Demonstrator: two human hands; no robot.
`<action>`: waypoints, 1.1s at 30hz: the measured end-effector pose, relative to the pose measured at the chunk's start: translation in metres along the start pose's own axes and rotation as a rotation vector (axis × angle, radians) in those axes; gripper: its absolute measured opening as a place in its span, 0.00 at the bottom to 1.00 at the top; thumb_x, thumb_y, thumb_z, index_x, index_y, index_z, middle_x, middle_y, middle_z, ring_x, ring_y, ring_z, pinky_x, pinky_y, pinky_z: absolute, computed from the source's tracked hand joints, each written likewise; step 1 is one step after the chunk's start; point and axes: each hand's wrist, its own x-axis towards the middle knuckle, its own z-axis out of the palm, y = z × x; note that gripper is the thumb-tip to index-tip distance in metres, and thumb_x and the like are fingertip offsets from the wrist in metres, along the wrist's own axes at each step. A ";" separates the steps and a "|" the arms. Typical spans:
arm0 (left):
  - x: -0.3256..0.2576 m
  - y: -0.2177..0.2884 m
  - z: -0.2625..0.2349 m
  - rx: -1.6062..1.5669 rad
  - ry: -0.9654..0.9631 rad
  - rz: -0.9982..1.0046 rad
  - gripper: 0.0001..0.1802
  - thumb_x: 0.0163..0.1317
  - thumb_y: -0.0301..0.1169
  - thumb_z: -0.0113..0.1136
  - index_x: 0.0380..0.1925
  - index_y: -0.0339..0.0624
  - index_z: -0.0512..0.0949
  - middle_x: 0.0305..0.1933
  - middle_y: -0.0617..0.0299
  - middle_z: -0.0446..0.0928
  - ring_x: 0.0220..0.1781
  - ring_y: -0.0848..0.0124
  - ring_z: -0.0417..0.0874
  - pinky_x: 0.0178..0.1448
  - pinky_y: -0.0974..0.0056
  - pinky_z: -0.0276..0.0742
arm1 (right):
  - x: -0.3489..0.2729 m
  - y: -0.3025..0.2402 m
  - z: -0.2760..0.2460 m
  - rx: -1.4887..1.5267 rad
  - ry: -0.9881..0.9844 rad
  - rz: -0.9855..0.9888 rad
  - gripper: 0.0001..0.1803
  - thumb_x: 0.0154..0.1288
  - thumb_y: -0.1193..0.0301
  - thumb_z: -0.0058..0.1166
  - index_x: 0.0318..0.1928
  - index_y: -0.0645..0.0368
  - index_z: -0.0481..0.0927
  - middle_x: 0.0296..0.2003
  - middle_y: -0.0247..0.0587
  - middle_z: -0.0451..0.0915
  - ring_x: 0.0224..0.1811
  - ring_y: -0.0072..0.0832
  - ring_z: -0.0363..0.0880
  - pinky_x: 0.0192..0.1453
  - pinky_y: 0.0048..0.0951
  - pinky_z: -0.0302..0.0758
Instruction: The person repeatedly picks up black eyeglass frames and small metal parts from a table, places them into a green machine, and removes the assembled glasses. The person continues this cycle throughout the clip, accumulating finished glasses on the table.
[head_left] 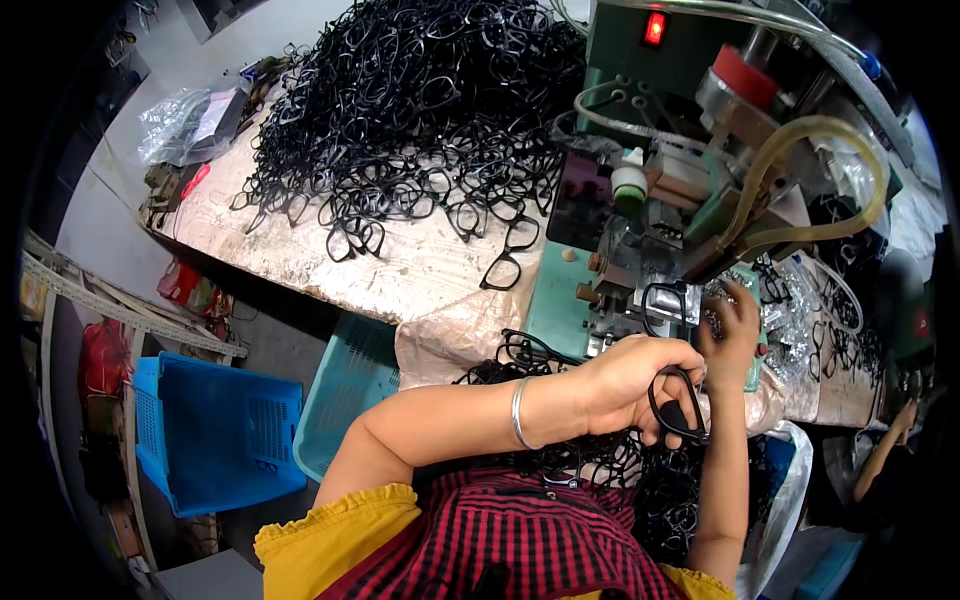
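Observation:
My left hand [635, 390], with a silver bangle at its wrist, is closed on a black eyeglass frame [655, 412], whose near rim shows below the fingers. Another black rim [646, 318] lies against the metal fixture [625, 285] of a green bench machine [556, 310]; the hand hides whether the two rims belong to one frame. Right of the fixture, my right hand [735, 335] has its slightly blurred fingers curved and apart. It is over small shiny metal pieces [718, 292] on the machine's right side, and no held thing shows in it.
A big heap of black eyeglass frames [430, 90] covers the table's [330, 285] back. More frames [680, 490] lie by my lap. A blue basket [215, 430] and a green basket [345, 375] stand left. A yellowish hose [870, 165] loops beside the machine. Another person's arm [880, 460] shows far right.

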 end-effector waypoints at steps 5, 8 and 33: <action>0.002 -0.003 -0.015 0.028 -0.149 0.045 0.19 0.75 0.45 0.48 0.45 0.39 0.74 0.35 0.42 0.84 0.29 0.62 0.87 0.26 0.68 0.81 | 0.015 0.025 0.014 -0.164 -0.024 -0.051 0.08 0.60 0.78 0.60 0.41 0.60 0.80 0.50 0.41 0.81 0.54 0.40 0.79 0.56 0.36 0.74; -0.041 -0.022 -0.034 0.339 -0.121 0.339 0.19 0.74 0.42 0.53 0.50 0.36 0.76 0.39 0.50 0.85 0.31 0.66 0.87 0.31 0.69 0.82 | -0.024 0.042 0.019 0.504 0.218 0.638 0.08 0.65 0.76 0.61 0.45 0.61 0.82 0.43 0.38 0.84 0.46 0.28 0.82 0.53 0.26 0.75; -0.065 0.100 -0.241 2.032 1.477 0.677 0.07 0.62 0.33 0.58 0.33 0.41 0.78 0.30 0.49 0.81 0.36 0.49 0.82 0.40 0.49 0.78 | -0.053 0.014 -0.006 0.609 0.226 0.724 0.10 0.66 0.77 0.58 0.46 0.65 0.85 0.42 0.38 0.85 0.47 0.25 0.80 0.56 0.26 0.74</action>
